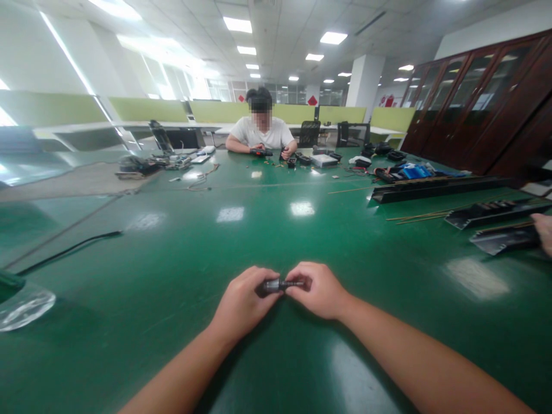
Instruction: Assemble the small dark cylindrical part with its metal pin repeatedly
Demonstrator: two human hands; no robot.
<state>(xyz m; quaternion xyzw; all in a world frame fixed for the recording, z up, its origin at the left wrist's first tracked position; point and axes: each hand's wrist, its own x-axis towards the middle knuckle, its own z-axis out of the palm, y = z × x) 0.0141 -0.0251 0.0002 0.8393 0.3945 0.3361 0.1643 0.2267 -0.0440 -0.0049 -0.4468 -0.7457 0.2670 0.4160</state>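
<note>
Both hands meet low over the near part of the green table [172, 247]. The left hand [241, 302] is closed around the thicker end of a small dark cylindrical part [276, 285]; the right hand [317, 290] pinches its thinner end between fingertips. The part is held just above the tabletop, long axis level, running left to right, slim end toward the right hand. It appears rigid, light and smooth, likely metal or hard plastic; best gripped at the thick body. Further out, a black cable [73, 248] lies left, black rails [435, 188] right. At the far edge a seated person [261, 135] handles small items.
</note>
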